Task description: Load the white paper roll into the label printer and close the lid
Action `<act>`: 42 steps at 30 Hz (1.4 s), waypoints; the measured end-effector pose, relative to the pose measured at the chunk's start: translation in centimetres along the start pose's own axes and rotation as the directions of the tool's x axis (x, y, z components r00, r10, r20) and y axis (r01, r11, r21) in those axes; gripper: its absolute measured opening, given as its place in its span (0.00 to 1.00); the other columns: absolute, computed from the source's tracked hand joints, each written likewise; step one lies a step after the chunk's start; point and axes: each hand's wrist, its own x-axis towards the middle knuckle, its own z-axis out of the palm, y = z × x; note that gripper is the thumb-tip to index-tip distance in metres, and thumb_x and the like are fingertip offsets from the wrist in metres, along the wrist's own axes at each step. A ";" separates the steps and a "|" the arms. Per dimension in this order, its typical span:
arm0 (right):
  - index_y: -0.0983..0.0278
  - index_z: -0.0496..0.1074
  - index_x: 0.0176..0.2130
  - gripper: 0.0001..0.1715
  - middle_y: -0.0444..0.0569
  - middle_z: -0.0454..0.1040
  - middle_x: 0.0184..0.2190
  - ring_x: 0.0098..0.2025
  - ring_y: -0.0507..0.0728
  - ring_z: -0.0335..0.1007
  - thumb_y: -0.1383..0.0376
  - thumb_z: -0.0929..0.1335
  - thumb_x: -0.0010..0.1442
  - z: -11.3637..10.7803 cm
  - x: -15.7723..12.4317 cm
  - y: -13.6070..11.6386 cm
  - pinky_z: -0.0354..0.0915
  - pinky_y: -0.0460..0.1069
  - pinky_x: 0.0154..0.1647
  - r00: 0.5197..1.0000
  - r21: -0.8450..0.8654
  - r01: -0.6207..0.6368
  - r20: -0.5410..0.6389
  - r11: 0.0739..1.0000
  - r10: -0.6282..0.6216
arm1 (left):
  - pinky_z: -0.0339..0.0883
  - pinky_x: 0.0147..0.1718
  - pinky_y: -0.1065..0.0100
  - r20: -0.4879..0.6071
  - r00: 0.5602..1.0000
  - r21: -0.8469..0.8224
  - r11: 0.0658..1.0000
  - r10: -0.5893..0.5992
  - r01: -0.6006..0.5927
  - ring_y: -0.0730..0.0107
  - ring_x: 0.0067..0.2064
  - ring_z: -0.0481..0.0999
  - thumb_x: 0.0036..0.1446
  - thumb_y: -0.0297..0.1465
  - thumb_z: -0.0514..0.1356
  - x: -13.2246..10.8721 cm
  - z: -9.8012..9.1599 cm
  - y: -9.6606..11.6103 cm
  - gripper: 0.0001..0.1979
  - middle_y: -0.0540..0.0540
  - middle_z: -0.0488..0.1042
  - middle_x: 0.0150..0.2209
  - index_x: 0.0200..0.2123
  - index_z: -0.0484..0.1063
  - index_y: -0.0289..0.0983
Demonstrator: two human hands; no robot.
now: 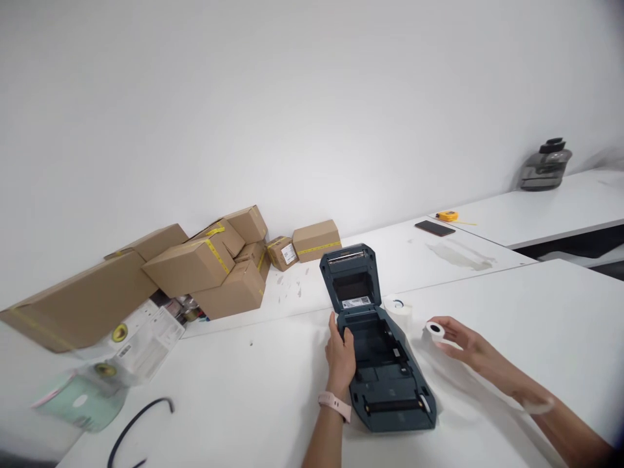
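Observation:
A dark blue-grey label printer lies on the white table with its lid raised. The inside bay shows, with a black roller across the front end. My left hand is closed around the printer's left edge near the hinge, thumb on the inner side. To the right of the printer, my right hand pinches a small white paper roll with a dark core, apart from the printer. A pale strip trails below that hand along the table; its ends are unclear. Behind the printer sits another white roll, partly hidden.
Cardboard boxes with yellow tape are piled at the back left. Nearer lie a plastic-wrapped packet, a mint-green pouch and a black cable. A phone, a yellow tape measure and a large jug are at back right.

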 end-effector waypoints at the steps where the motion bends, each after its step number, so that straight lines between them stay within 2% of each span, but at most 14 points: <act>1: 0.55 0.70 0.51 0.31 0.56 0.73 0.56 0.59 0.71 0.67 0.41 0.68 0.54 0.7 0.1 0.9 0.65 0.61 0.57 1.000 -0.016 -0.006 0.020 1.000 0.006 | 0.50 0.64 0.55 -0.001 1.000 -0.003 1.000 -0.002 0.002 0.55 0.67 0.59 0.66 0.39 0.46 0.0 0.0 0.0 0.30 0.39 0.62 0.66 0.69 0.48 0.40; 5: 0.57 0.68 0.50 0.31 0.55 0.75 0.51 0.57 0.70 0.68 0.41 0.66 0.57 2.3 0.7 3.4 0.62 0.62 0.60 0.997 -0.075 -0.008 0.072 0.997 0.014 | 0.53 0.63 0.56 -0.007 1.000 -0.008 1.000 -0.005 0.005 0.55 0.68 0.59 0.66 0.40 0.47 0.0 0.0 0.0 0.30 0.40 0.62 0.66 0.69 0.48 0.40; 8: 0.56 0.69 0.53 0.34 0.54 0.74 0.55 0.59 0.70 0.67 0.40 0.67 0.56 1.8 0.8 3.8 0.63 0.61 0.60 0.994 -0.019 -0.044 0.100 0.999 0.046 | 0.52 0.63 0.57 -0.011 1.000 -0.001 1.000 -0.010 0.010 0.55 0.68 0.59 0.66 0.39 0.47 0.0 0.0 0.2 0.30 0.40 0.62 0.66 0.69 0.48 0.39; 13: 0.51 0.61 0.63 0.37 0.53 0.62 0.66 0.66 0.70 0.58 0.41 0.64 0.60 -0.5 2.7 2.3 0.63 0.62 0.61 0.991 0.145 -0.131 0.046 0.981 0.125 | 0.52 0.63 0.57 0.005 1.000 0.015 1.000 -0.017 0.017 0.56 0.67 0.60 0.67 0.37 0.45 0.0 -0.1 0.5 0.29 0.39 0.60 0.68 0.69 0.46 0.39; 16: 0.50 0.58 0.66 0.44 0.52 0.56 0.69 0.68 0.70 0.53 0.44 0.70 0.55 -0.7 5.4 0.4 0.61 0.62 0.62 0.984 0.087 -0.100 0.153 0.991 0.086 | 0.51 0.63 0.56 0.003 1.000 0.013 1.000 -0.010 0.010 0.56 0.67 0.61 0.67 0.37 0.45 -0.1 -0.1 0.7 0.30 0.40 0.60 0.68 0.69 0.45 0.39; 19: 0.57 0.62 0.64 0.48 0.56 0.64 0.65 0.65 0.72 0.60 0.49 0.74 0.48 0.2 7.8 -1.4 0.62 0.62 0.61 0.961 0.063 -0.047 0.273 0.997 0.028 | 0.51 0.63 0.56 -0.012 0.999 -0.022 0.999 -0.032 0.031 0.56 0.67 0.61 0.66 0.38 0.47 0.1 -0.3 0.3 0.29 0.40 0.61 0.67 0.69 0.48 0.40; 22: 0.62 0.67 0.58 0.44 0.58 0.74 0.55 0.57 0.71 0.69 0.51 0.76 0.45 0.9 8.6 -2.3 0.66 0.61 0.57 0.946 0.108 -0.038 0.324 0.993 0.001 | 0.58 0.59 0.60 -0.008 0.999 -0.137 0.990 -0.041 0.039 0.58 0.63 0.66 0.64 0.39 0.51 0.6 -0.5 -0.5 0.31 0.38 0.66 0.63 0.69 0.49 0.41; 25: 0.62 0.65 0.58 0.44 0.57 0.76 0.52 0.52 0.70 0.73 0.48 0.74 0.47 0.3 8.1 -2.5 0.70 0.60 0.52 0.967 0.214 -0.051 0.256 0.976 -0.006 | 0.64 0.53 0.63 0.010 0.999 -0.222 0.974 -0.038 0.039 0.60 0.57 0.73 0.62 0.40 0.54 1.0 -0.5 -1.3 0.33 0.38 0.71 0.59 0.68 0.51 0.40; 30: 0.62 0.64 0.60 0.44 0.58 0.78 0.47 0.45 0.69 0.76 0.46 0.71 0.49 -1.5 7.2 -5.3 0.72 0.58 0.43 0.985 0.354 -0.048 0.170 0.934 -0.014 | 0.62 0.56 0.62 -0.052 0.998 -0.146 0.989 -0.028 0.020 0.59 0.58 0.72 0.61 0.39 0.54 0.8 -0.2 -0.9 0.25 0.44 0.70 0.61 0.61 0.64 0.43; 32: 0.62 0.67 0.57 0.41 0.55 0.77 0.47 0.48 0.68 0.74 0.49 0.72 0.48 -1.3 7.1 -7.9 0.70 0.57 0.47 0.954 0.335 0.022 0.274 0.942 -0.120 | 0.61 0.58 0.61 -0.055 0.998 -0.141 0.990 -0.023 0.015 0.57 0.58 0.72 0.61 0.38 0.54 0.7 -0.1 -0.6 0.24 0.45 0.70 0.61 0.60 0.65 0.43; 35: 0.61 0.68 0.55 0.40 0.50 0.75 0.48 0.50 0.65 0.72 0.53 0.74 0.45 0.6 7.0 -11.8 0.67 0.55 0.52 0.820 0.228 0.187 0.499 0.955 -0.280 | 0.59 0.59 0.60 -0.047 0.999 -0.172 0.985 -0.012 0.004 0.56 0.59 0.71 0.62 0.39 0.54 0.4 -0.2 -0.6 0.24 0.44 0.70 0.61 0.60 0.65 0.42; 37: 0.60 0.70 0.53 0.37 0.48 0.75 0.48 0.50 0.63 0.72 0.56 0.75 0.44 2.5 7.0 -13.4 0.67 0.53 0.50 0.746 0.105 0.287 0.599 0.952 -0.291 | 0.60 0.59 0.60 -0.043 0.999 -0.207 0.978 -0.014 0.005 0.57 0.59 0.71 0.62 0.40 0.54 0.2 -0.3 -0.7 0.24 0.44 0.71 0.60 0.60 0.65 0.43; 39: 0.60 0.71 0.51 0.36 0.48 0.75 0.47 0.48 0.63 0.72 0.58 0.76 0.42 4.3 7.1 -13.8 0.68 0.53 0.48 0.720 -0.022 0.374 0.637 0.927 -0.275 | 0.62 0.58 0.61 -0.041 0.999 -0.255 0.967 -0.028 0.017 0.57 0.60 0.70 0.62 0.41 0.54 0.1 -0.2 -0.9 0.25 0.44 0.71 0.60 0.61 0.64 0.43; 42: 0.60 0.71 0.51 0.39 0.50 0.75 0.45 0.46 0.65 0.72 0.58 0.77 0.39 6.1 7.5 -13.1 0.68 0.54 0.45 0.740 -0.206 0.437 0.635 0.876 -0.220 | 0.65 0.55 0.65 -0.023 0.999 -0.346 0.938 -0.028 0.019 0.60 0.60 0.71 0.63 0.40 0.53 0.2 0.0 -1.0 0.28 0.42 0.70 0.61 0.64 0.59 0.41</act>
